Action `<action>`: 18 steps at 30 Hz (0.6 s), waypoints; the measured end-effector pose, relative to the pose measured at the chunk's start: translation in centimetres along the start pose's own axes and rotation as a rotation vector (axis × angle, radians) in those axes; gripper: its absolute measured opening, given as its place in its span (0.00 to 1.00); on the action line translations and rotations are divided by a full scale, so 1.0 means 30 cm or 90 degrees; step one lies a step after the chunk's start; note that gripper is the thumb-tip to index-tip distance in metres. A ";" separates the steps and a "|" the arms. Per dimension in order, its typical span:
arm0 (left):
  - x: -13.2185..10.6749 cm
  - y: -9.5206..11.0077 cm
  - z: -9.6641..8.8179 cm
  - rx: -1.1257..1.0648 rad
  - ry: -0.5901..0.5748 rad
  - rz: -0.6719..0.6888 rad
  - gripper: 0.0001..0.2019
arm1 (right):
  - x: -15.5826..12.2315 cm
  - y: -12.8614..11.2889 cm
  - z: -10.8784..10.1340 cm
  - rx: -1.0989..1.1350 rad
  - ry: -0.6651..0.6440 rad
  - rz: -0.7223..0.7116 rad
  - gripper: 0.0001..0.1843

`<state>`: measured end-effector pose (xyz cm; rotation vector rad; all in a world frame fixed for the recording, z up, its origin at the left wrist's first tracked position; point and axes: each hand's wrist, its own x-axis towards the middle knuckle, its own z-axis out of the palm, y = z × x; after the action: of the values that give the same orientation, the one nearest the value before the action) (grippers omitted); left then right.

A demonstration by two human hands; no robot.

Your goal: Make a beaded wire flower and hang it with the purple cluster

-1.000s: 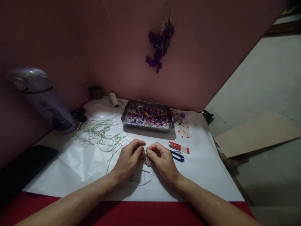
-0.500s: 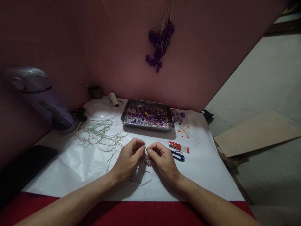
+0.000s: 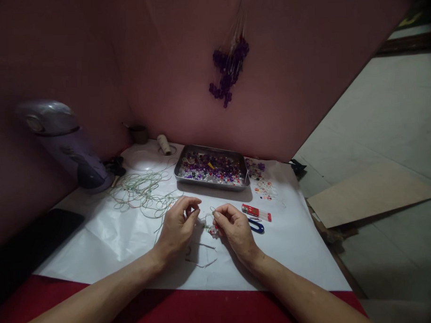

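Note:
My right hand pinches a thin cord that curves up in a small loop from its fingertips. From this cord hangs a small beadwork piece of clear and red beads, just left of the right fingers. To its left is my left hand, thumb and index fingertip apart, with nothing visible between them. Both hands are over the white sheet. Directly beyond them is a metal tray full of purple, clear and red beads.
Tangled green cord lies left, near a purple bottle and a thread spool. A red lighter and a blue-handled tool lie right of my hands. Loose beads are scattered beside the tray. Purple beadwork hangs on the wall.
My left hand has moved left, away from the beadwork, and its thumb and index finger have parted. The right hand keeps its pinch, and more of the cord and beads shows.

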<state>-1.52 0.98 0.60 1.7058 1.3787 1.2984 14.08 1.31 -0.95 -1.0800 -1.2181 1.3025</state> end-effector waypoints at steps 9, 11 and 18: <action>-0.021 0.016 0.005 -0.019 -0.102 0.009 0.06 | 0.003 -0.011 0.001 0.019 0.030 0.004 0.10; -0.022 0.013 0.010 -0.011 -0.077 0.019 0.05 | 0.005 -0.012 0.001 0.023 0.018 0.002 0.10; -0.013 0.002 0.036 -0.147 -0.139 -0.083 0.11 | 0.000 -0.018 0.001 0.008 -0.016 -0.010 0.10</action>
<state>-0.48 0.72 0.14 1.5241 1.1463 1.1154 14.10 1.30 -0.41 -1.0453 -1.2334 1.3144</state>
